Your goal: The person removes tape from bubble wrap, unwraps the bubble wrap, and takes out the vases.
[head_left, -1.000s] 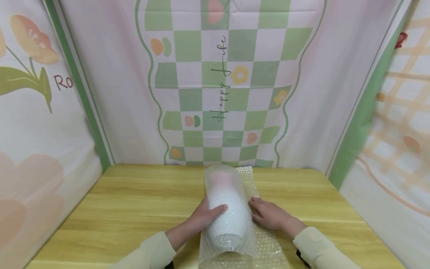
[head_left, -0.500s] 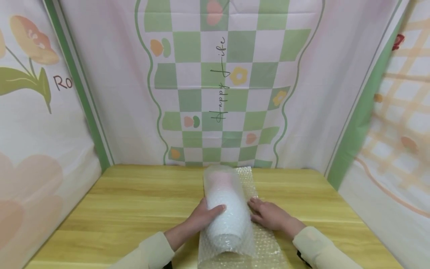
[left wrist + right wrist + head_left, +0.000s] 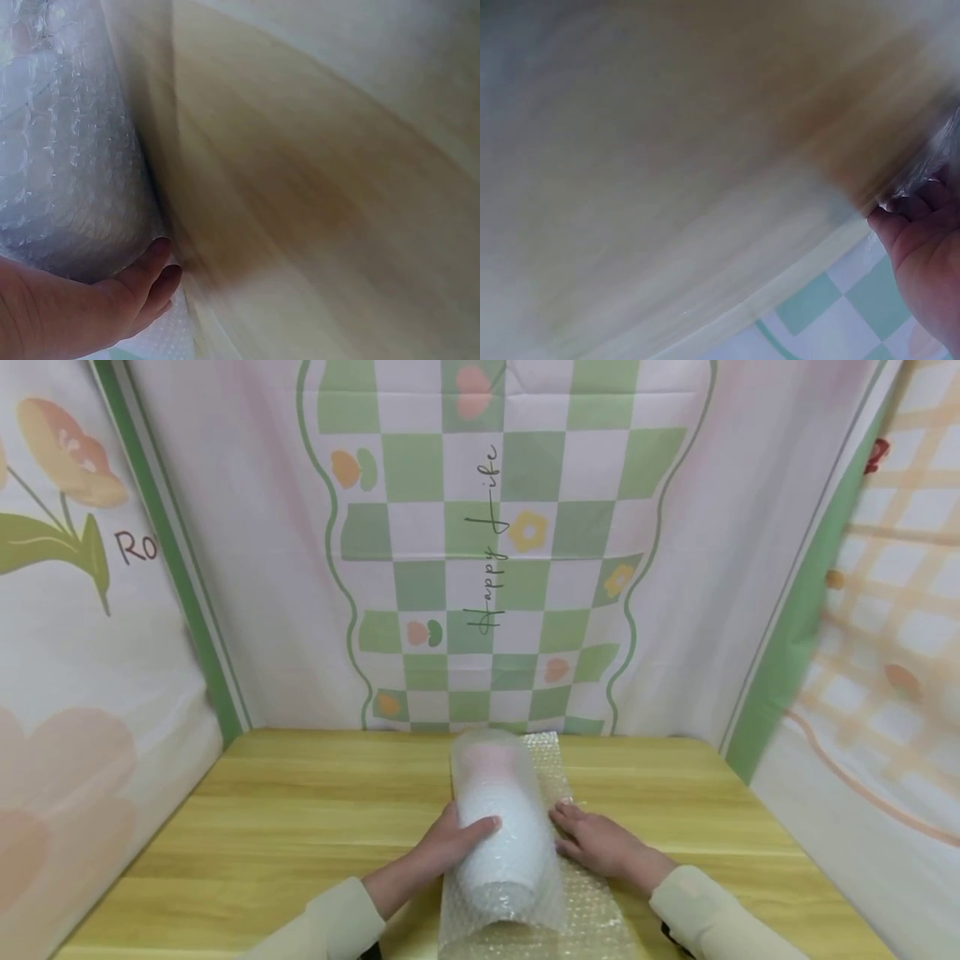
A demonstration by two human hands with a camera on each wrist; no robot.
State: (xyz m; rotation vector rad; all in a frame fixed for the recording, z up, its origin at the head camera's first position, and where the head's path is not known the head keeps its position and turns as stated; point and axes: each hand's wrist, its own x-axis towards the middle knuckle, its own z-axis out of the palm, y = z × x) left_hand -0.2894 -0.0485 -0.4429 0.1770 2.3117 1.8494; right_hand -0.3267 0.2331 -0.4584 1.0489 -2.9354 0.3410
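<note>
A rounded, elongated white object with a pinkish far end (image 3: 498, 843) lies lengthwise on the table inside clear bubble wrap. My left hand (image 3: 442, 842) grips its left side, the thumb lying across the top. In the left wrist view the fingers (image 3: 154, 270) curve under the wrapped side, close over the table. The bubble wrap (image 3: 596, 902) spreads flat to the right of the object and toward me. At its right part, beside the object, my right hand (image 3: 600, 842) holds the wrap; the right wrist view shows bent fingers (image 3: 911, 210) against the crinkled plastic.
The wooden table (image 3: 315, 802) carries the wrap, whose far strip reaches close to the back edge. Behind it hangs a white and green checked cloth (image 3: 480, 568). Patterned cloth walls stand at the left (image 3: 112, 652) and right (image 3: 862, 693).
</note>
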